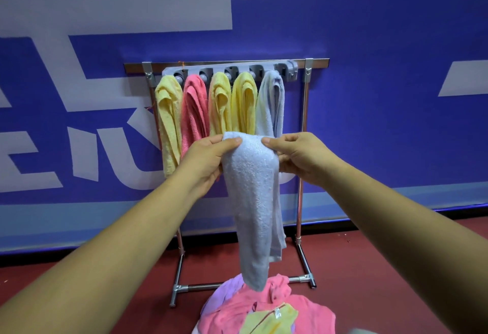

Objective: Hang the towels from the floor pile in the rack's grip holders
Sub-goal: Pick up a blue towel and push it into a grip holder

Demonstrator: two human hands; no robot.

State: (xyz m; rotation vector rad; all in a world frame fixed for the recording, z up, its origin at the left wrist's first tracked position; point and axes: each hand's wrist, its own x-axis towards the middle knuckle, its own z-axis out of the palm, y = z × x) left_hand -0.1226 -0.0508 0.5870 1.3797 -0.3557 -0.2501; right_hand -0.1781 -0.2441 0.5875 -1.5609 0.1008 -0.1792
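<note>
A pale blue towel (253, 201) hangs folded between my two hands in front of the rack. My left hand (208, 159) pinches its top left corner and my right hand (298, 157) pinches its top right. Behind it stands a metal rack (303, 133) with a grey strip of grip holders (229, 69) along its top bar. Several towels hang there: yellow (167, 122), pink (194, 112), two more yellow, and a pale blue one (272, 104). The rightmost holder (287, 69) holds nothing. On the floor lies the pile of pink, lilac and yellow towels (266, 310).
A blue wall with large pale lettering (396, 96) rises right behind the rack. The floor (369, 267) is dark red. The rack's metal feet (177, 288) reach forward on both sides of the pile.
</note>
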